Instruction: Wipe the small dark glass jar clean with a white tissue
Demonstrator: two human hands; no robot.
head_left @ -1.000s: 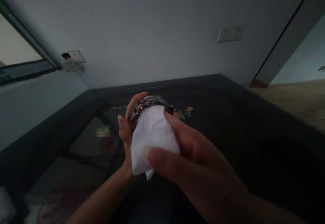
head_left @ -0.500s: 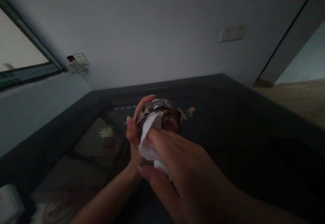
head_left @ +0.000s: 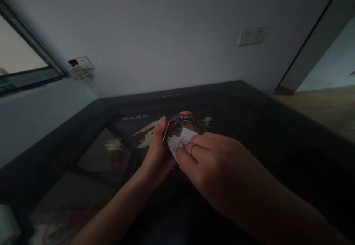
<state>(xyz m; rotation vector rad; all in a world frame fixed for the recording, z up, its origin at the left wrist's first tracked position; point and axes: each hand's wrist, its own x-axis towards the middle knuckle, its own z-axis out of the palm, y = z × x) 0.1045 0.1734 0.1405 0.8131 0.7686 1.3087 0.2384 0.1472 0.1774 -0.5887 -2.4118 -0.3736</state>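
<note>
Over the dark table, my left hand [head_left: 156, 152] holds up a faceted, shiny brown glass bowl [head_left: 176, 128] from its left side and from behind, its thumb along the left rim. The bowl is tilted so that its round hollow faces me. My right hand [head_left: 212, 158], with a ring on one finger, pinches a crumpled white tissue [head_left: 180, 140] and presses it into the hollow near the lower rim. The right fingers and the tissue hide the bowl's lower right part.
The glossy dark tabletop [head_left: 235, 108] bears flower pictures and printed characters, and reaches the wall. A white object [head_left: 8, 224] sits at the lower left. Wall sockets [head_left: 253, 36] and a loose socket box [head_left: 80, 67] are on the wall, with a window at left.
The bowl has turned from showing its faceted outside to showing its hollow. My right hand has shifted right, and its tissue has moved from the outer side into the bowl.
</note>
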